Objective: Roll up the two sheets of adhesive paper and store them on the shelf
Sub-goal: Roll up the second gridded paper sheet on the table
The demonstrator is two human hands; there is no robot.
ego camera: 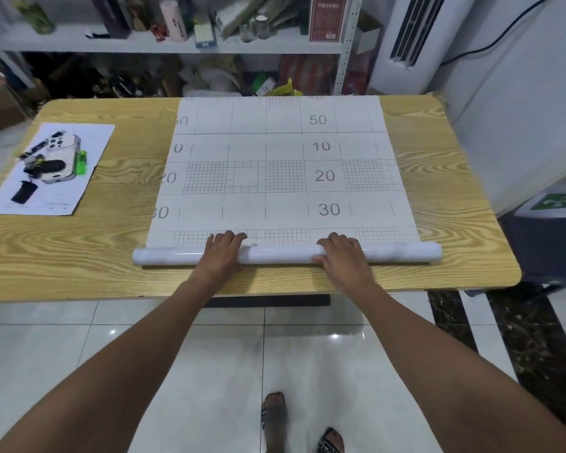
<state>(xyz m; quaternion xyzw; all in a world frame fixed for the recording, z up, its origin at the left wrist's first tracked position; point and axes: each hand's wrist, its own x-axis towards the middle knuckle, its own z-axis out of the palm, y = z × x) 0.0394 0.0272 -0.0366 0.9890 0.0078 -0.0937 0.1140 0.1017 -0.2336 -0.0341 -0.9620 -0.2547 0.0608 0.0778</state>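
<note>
Wooden table (79, 256), front edge: arms outstretched, left hand (224, 248) and right hand (340, 253) grip the adhesive paper roll (285, 255), fingers curled over it.

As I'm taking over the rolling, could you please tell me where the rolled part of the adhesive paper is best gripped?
Come from the near side, both palms over the rolled part, either side of its middle, where the left hand and right hand sit. It is a long thin tube lying crosswise; one grip would likely skew it.
</note>
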